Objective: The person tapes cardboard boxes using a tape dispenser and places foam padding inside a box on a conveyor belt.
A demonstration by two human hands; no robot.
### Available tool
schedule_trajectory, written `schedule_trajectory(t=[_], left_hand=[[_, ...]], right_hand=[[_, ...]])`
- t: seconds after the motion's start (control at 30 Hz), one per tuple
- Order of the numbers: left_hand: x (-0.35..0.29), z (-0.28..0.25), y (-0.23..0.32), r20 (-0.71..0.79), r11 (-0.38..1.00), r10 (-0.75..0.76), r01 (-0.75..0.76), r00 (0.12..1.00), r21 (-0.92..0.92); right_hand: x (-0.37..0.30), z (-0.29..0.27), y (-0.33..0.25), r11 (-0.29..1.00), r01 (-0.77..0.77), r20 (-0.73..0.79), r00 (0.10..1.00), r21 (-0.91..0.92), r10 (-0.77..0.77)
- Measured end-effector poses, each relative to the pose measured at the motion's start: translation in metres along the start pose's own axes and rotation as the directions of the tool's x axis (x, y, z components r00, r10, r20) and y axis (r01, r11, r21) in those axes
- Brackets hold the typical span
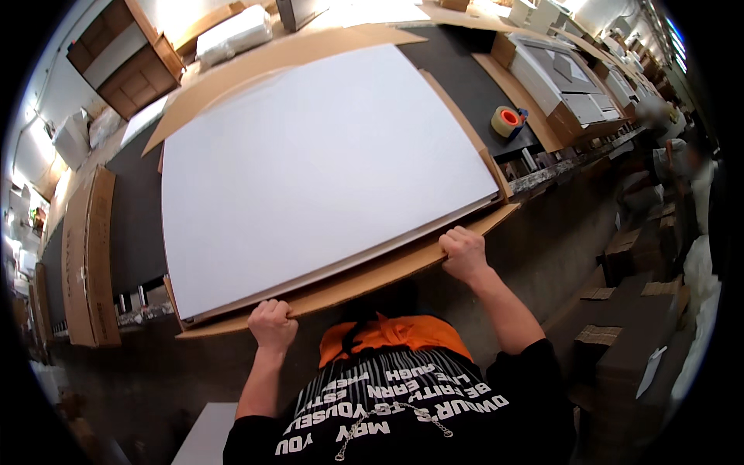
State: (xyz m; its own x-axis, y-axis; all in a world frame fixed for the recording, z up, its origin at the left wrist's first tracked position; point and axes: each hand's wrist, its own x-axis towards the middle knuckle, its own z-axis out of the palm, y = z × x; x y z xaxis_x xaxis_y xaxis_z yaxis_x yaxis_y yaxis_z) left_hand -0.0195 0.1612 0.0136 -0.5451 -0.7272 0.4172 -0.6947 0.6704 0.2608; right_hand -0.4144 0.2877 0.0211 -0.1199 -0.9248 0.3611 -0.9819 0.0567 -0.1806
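A large white panel (325,170) lies flat on top in a wide, shallow cardboard box, with more panel edges showing beneath it along the near side. The box's near flap (372,280) is folded outward toward me. My left hand (273,324) is closed on this flap's edge near its left part. Farther right, my right hand (463,252) grips the same edge with curled fingers. The far flap (256,85) is laid open beyond the panel.
The box rests on a dark conveyor belt (138,221). A tape dispenser (508,121) stands on the belt to the right, before another open carton (570,85) of white parts. On the left is a closed carton (89,256). Stacked dark cardboard (635,333) stands at the lower right.
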Motion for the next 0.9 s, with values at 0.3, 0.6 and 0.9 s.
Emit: schedule_trajectory(t=[0.3, 0.6, 0.9], left_hand=[[0.037, -0.012, -0.017, 0.136, 0.974, 0.137, -0.158, 0.981, 0.164], [0.059, -0.012, -0.034, 0.306, 0.973, 0.085, -0.145, 0.948, 0.178], [0.054, 0.002, -0.048, 0.376, 0.968, -0.044, -0.054, 0.926, 0.245]], right_hand=[[0.052, -0.011, -0.021, 0.995, 0.102, 0.377, 0.921, 0.009, -0.098], [0.085, -0.008, -0.021, 0.975, 0.183, 0.436, 0.873, 0.125, -0.220], [0.088, 0.036, -0.068, 0.959, 0.284, 0.340, 0.901, 0.012, -0.271]])
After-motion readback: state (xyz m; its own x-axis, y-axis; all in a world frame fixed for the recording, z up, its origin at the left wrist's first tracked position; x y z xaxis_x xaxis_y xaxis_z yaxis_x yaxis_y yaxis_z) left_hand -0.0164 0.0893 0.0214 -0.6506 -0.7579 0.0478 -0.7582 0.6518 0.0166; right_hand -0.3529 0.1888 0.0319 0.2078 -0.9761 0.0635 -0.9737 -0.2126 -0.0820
